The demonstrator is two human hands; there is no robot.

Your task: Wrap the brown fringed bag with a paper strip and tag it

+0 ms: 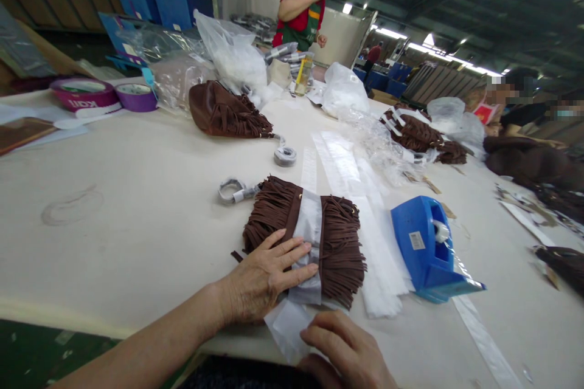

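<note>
A dark brown fringed bag (342,255) lies on the table in front of me, with a translucent plastic strip (310,219) running across its middle. My left hand (269,270) rests flat on the bag and strip, fingers spread. Close to the table's front edge, my right hand (349,343) is curled, its fingertips pinching the loose near end of the strip, which hangs off the bag. Its thumb is partly hidden. A wrapped coiled strap (235,191) sticks out from the bag's left side.
To the right stand a blue tape dispenser (417,249) and a stack of white strips (381,255). Another fringed bag (223,112) lies behind, near purple tape rolls (137,97) and clear plastic bags (232,48). A co-worker in red (298,6) stands across the table.
</note>
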